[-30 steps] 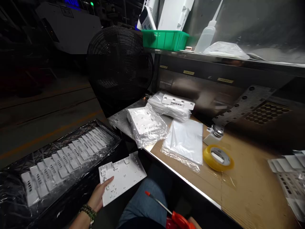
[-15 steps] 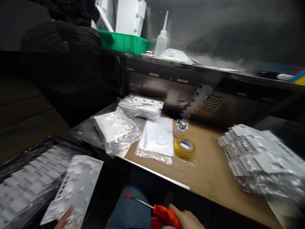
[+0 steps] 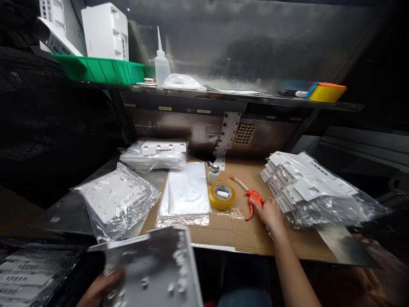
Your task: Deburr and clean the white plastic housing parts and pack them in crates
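Observation:
My left hand [image 3: 104, 285] grips a white plastic panel [image 3: 156, 266] by its left side, low in front of the table. Small raised clips and posts stand on the panel's face, part of which lies in shadow. Over the cardboard at the right, my right hand [image 3: 271, 217] is closed on a red air blow gun [image 3: 254, 198] with a thin nozzle pointing away to the left. To the left of the blow gun is a roll of yellow tape [image 3: 213, 200]. Clear plastic bags [image 3: 185, 192] lie stacked further left.
Bagged white panels [image 3: 306, 183] sit at the right, with another bagged batch [image 3: 118, 192] at the left. Behind the tape stands a small pump bottle [image 3: 213, 175]. The shelf above carries a green bin [image 3: 99, 70] and a squeeze bottle [image 3: 162, 68]. More panels [image 3: 25, 273] fill the lower left.
My right hand has moved the blow gun from above my lap up to the cardboard. The panel in my left hand has come toward the middle and turned. My view has swung right.

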### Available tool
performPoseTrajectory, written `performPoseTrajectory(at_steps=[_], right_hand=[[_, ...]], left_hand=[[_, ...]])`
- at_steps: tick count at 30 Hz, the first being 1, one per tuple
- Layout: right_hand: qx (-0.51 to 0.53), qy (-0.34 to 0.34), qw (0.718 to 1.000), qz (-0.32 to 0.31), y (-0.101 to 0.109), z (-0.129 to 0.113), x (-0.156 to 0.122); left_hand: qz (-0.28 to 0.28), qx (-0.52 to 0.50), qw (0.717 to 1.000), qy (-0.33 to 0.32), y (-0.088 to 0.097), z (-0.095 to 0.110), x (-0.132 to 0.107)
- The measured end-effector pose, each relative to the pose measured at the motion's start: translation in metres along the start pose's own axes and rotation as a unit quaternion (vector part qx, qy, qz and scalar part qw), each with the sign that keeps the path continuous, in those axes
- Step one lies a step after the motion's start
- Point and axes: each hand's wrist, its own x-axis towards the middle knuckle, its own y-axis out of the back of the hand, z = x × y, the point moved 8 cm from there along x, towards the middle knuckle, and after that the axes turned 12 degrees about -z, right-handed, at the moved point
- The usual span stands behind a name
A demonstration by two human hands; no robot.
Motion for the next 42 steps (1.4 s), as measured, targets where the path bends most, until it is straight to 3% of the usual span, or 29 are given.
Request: performPoseTrajectory(at_steps=[3,5,6,8,9,10,12,15,19,22,25,31,37,42], right_hand=[[0.017,0.055,0.998,0.039,-0.007,-0.002,-0.029],[0.106,0.077,0.99,-0.06,-0.031,0.0,-0.061],[0.188,0.071,0.97,-0.14,-0.048,0.004,-0.079],[0.382,0.009,0.88,-0.281,-0.079,0.013,-0.116],[0.457,-0.038,0.831,-0.313,-0.088,0.019,-0.132],[0.507,-0.086,0.798,-0.315,-0.092,0.028,-0.143],[0.55,-0.162,0.769,-0.282,-0.088,0.049,-0.153],[0.584,-0.204,0.761,-0.196,-0.065,0.074,-0.149],[0.607,-0.195,0.763,-0.107,-0.034,0.088,-0.144],[0.616,-0.188,0.762,-0.067,-0.023,0.087,-0.145],[0.621,-0.188,0.76,-0.047,-0.021,0.082,-0.146],[0.608,-0.184,0.771,-0.049,-0.024,0.078,-0.148],[0.596,-0.199,0.777,-0.036,-0.025,0.085,-0.15],[0.587,-0.201,0.783,-0.042,-0.029,0.086,-0.15]], left_hand=[[-0.104,0.075,0.991,-0.024,-0.077,0.024,0.008],[-0.174,0.138,0.974,-0.036,-0.128,0.033,0.016],[-0.219,0.185,0.957,-0.042,-0.152,0.035,0.02],[-0.307,0.296,0.902,-0.063,-0.194,0.034,0.028],[-0.338,0.349,0.871,-0.075,-0.21,0.032,0.033],[-0.358,0.394,0.842,-0.091,-0.222,0.031,0.038],[-0.368,0.453,0.802,-0.129,-0.238,0.035,0.05],[-0.333,0.54,0.743,-0.211,-0.243,0.058,0.065],[-0.247,0.666,0.642,-0.287,-0.223,0.096,0.083],[-0.223,0.718,0.584,-0.307,-0.207,0.106,0.095],[-0.21,0.741,0.545,-0.331,-0.199,0.105,0.1],[-0.164,0.73,0.541,-0.384,-0.197,0.114,0.098],[-0.227,0.749,0.505,-0.363,-0.204,0.111,0.096],[-0.217,0.755,0.507,-0.354,-0.199,0.104,0.1]])
